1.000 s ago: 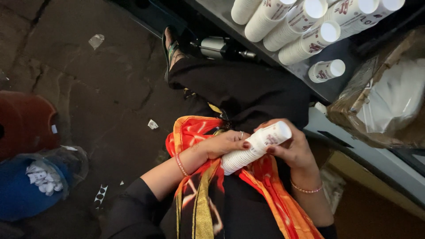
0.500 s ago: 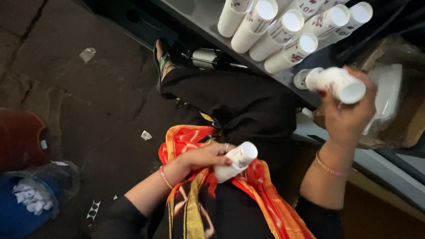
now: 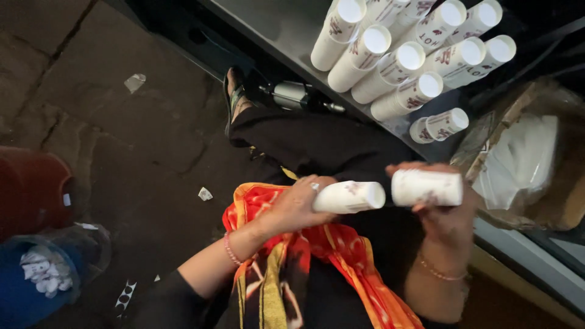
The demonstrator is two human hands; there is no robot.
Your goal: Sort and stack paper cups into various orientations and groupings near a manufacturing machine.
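Observation:
My left hand (image 3: pixel 292 207) grips a short stack of white paper cups (image 3: pixel 349 197) lying sideways over my lap. My right hand (image 3: pixel 442 210) holds a second short stack of white paper cups (image 3: pixel 426 187), its end facing the open end of the left stack with a small gap between them. Both stacks hover above my black trousers and an orange scarf (image 3: pixel 286 268). On the metal shelf (image 3: pixel 286 30) ahead, several tall stacks of white printed cups (image 3: pixel 405 58) lean on their sides, and a short stack (image 3: pixel 440 125) lies nearest my right hand.
A clear plastic bag of white items in a cardboard box (image 3: pixel 527 158) sits at the right. A blue bin lined with plastic and holding white scraps (image 3: pixel 42 277) and a red container (image 3: pixel 30 189) stand on the dark stone floor at the left. My sandalled foot (image 3: pixel 234 94) rests beside a metal object.
My right hand came down from near the shelf with its cup stack, back toward my lap. The stack now lines up end to end with the one in my left hand.

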